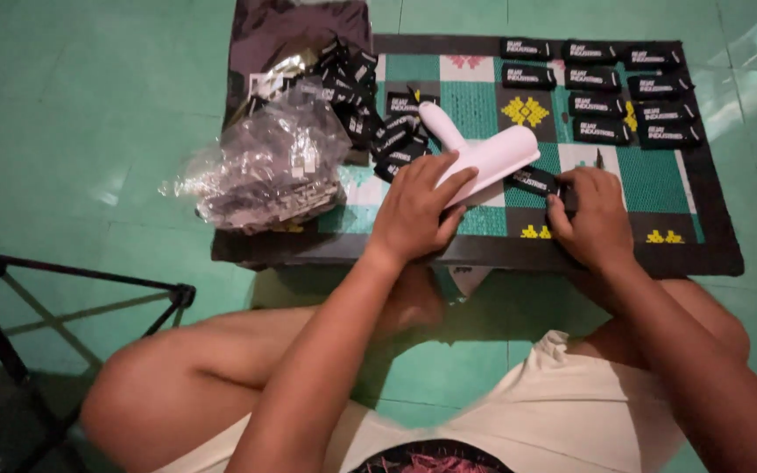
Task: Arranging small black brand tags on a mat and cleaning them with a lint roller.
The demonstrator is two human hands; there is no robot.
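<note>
Left hand (415, 210) presses a white handled tool (484, 153) on the mat (484, 96); right hand (593, 219) pinches a black label (534, 181).

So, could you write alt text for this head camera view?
A seated person's left hand presses a white handled tool while the right hand holds a black label on a patterned mat, beside a label pile and plastic bag.

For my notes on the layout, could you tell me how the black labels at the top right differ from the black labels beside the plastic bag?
The labels at the top right lie flat in neat rows and columns, apart from each other; the labels beside the plastic bag sit in a loose, overlapping heap at many angles. The row labels are far from both hands; the heap lies just beyond the left hand. Both groups are small black rectangles with white print.
</note>
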